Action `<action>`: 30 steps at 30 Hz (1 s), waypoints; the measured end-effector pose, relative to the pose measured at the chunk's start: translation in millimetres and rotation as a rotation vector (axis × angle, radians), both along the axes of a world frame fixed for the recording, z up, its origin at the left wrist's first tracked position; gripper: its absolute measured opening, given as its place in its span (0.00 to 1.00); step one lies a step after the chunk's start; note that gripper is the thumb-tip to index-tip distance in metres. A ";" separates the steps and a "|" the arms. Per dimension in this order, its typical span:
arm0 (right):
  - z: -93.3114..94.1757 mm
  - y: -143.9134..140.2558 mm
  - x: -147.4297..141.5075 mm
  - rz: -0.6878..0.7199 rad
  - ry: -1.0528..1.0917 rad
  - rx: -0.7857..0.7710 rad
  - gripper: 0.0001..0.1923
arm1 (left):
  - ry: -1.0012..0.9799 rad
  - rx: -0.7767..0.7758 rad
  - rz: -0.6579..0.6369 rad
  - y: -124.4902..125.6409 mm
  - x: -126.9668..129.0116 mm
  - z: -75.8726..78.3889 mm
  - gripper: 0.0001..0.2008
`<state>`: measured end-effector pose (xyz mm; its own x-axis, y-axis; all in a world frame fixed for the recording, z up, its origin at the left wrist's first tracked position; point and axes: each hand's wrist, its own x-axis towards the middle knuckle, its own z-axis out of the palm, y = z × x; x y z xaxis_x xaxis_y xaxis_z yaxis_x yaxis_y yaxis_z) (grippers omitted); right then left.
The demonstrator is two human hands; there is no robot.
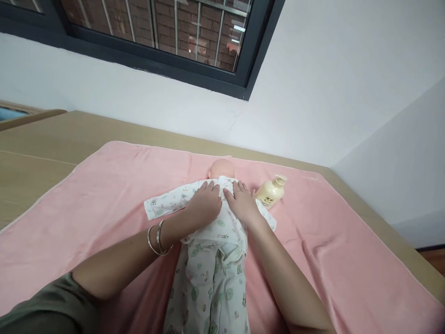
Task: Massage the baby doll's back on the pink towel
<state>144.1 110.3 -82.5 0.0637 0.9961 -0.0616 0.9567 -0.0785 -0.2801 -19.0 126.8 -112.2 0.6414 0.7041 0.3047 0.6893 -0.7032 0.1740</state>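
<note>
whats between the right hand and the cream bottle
Head view: only the doll's printed sleeve and some pink towel separate the right hand from the bottle.

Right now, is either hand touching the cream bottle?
No. The left hand and right hand both lie flat on the doll, while the cream bottle lies apart beside the right hand.

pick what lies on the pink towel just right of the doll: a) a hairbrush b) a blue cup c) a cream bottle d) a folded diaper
c: a cream bottle lies on its side on the towel, right of the doll, near the right hand.
</note>
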 end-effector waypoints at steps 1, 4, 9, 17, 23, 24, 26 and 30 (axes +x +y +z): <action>1.8 -5.5 -6.6 -0.003 -0.036 0.021 0.36 | 0.016 0.011 -0.006 4.8 -1.6 1.9 0.16; 8.3 -24.4 -27.8 0.024 -0.145 0.095 0.31 | 0.005 -0.061 0.030 23.4 -6.1 8.6 0.14; 12.7 -28.6 -30.4 0.103 -0.088 0.127 0.27 | -0.099 -0.181 0.252 29.2 -1.7 9.2 0.16; 6.3 9.2 15.4 0.089 0.169 0.033 0.24 | -0.039 0.060 0.342 -16.6 19.3 -5.4 0.21; 4.4 -23.2 -25.8 0.026 -0.126 0.117 0.31 | -0.020 -0.073 0.164 14.4 0.4 9.4 0.13; 5.5 -28.7 -32.2 0.044 -0.151 0.126 0.31 | -0.028 -0.115 0.163 20.7 -2.7 11.7 0.13; 7.7 -33.9 -36.9 0.080 -0.153 0.133 0.31 | -0.070 -0.197 0.216 28.1 -5.9 14.5 0.14; 6.8 -19.9 -18.7 0.095 -0.031 0.106 0.29 | -0.129 -0.222 0.280 18.6 -2.0 12.9 0.14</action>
